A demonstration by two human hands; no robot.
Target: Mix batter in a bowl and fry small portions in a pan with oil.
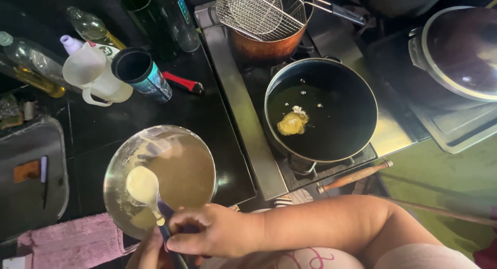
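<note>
Right hand: (209, 231) fingers are clenched round the blue handle of the batter-coated spoon (143, 187).
Left hand: (147, 253) mostly hidden beneath; grip cannot be told.
Steel bowl: (116, 165) round, shiny, filled with smooth beige batter; the spoon is held over it.
Frying pot: (321, 111) right of the bowl, dark oil, one lumpy yellow fritter (291, 123).
Wire skimmer: (261, 10) beyond the pot.

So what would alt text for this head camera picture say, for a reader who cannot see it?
Seen from above, a person's right hand holds a batter-coated spoon over a steel bowl of pale batter, the left hand just beneath. On the stove beside it, a dark pot holds oil with one yellow lump frying.
</note>
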